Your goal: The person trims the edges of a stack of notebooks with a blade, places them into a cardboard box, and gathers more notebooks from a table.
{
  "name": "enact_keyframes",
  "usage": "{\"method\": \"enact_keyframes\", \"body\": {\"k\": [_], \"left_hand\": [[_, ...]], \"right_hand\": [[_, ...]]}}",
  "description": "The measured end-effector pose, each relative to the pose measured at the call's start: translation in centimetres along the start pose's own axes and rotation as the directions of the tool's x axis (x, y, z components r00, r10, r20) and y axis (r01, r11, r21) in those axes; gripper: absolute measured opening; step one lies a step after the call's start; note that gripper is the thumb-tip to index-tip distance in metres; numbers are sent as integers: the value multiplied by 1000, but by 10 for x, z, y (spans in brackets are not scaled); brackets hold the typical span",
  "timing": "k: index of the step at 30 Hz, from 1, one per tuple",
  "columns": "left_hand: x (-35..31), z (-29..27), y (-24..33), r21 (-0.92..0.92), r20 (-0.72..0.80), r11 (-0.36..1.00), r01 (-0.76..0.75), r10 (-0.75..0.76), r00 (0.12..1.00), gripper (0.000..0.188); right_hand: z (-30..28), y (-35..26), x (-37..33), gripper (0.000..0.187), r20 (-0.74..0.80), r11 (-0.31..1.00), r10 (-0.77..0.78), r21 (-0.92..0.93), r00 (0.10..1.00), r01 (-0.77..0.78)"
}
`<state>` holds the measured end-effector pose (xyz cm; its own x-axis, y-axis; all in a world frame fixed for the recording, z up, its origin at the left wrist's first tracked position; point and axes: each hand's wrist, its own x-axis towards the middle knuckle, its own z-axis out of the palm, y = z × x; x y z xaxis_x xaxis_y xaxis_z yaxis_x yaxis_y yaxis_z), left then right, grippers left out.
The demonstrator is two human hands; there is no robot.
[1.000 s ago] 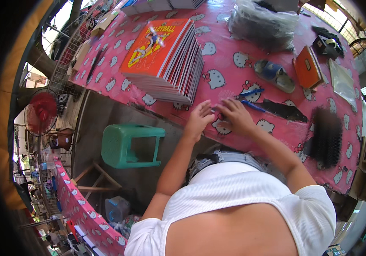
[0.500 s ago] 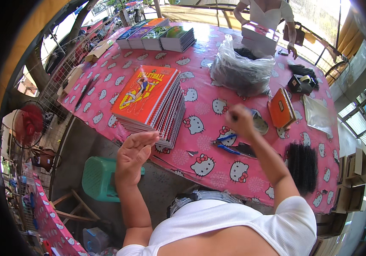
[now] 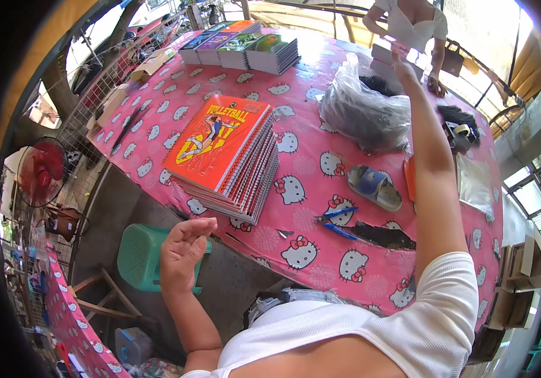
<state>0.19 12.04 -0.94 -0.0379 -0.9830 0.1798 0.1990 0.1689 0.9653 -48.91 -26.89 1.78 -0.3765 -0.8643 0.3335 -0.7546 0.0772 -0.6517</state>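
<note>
My right arm stretches far across the table, and my right hand (image 3: 402, 68) is at a stack of notebooks (image 3: 380, 53) with a pinkish top. Its fingertips are too small to tell whether they grip. My left hand (image 3: 185, 249) hangs in the air by the near table edge, empty, with fingers loosely bent and apart from the thumb. Just beyond it stands a tall stack of spiral notebooks (image 3: 220, 148) with an orange volleyball cover. Blue-handled pliers (image 3: 339, 223) lie near a blue-and-grey slide sandal (image 3: 374, 187). My forearm mostly hides an orange notebook (image 3: 409, 178).
A clear plastic bag (image 3: 365, 113) of black material stands near the far right. Several notebook stacks (image 3: 239, 47) sit at the back. A tape dispenser (image 3: 458, 133) and clear plastic sheet (image 3: 474, 186) lie right. Another person (image 3: 412, 25) stands opposite. A green stool (image 3: 141, 255) is left.
My right hand has moved from above the sandal, away from me, to the far notebook stack. My left hand has dropped slightly and shifted left. My arm now covers the black coils and most of the orange notebook.
</note>
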Motion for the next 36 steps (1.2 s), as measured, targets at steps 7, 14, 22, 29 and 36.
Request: {"method": "enact_keyframes", "body": {"k": [7,14,22,29,36], "left_hand": [[18,8,-6,-95,42,990,-100,105,994,27],[118,30,41,515,428,630,-581,399,811,18],[183,17,-14,662,731,158,-733,83,677,28],[182,20,-16,632,720,335,-699,82,689,22],[181,15,-19,646,712,281,-710,114,693,24]], "right_hand": [[36,7,-242,36,73,701,-706,214,705,680],[40,53,-420,63,549,835,-405,-105,731,541],[25,-9,-402,37,543,912,-411,234,732,338],[45,-126,-376,40,88,553,-813,431,576,713],[57,-145,-352,35,635,736,-606,676,480,34]]}}
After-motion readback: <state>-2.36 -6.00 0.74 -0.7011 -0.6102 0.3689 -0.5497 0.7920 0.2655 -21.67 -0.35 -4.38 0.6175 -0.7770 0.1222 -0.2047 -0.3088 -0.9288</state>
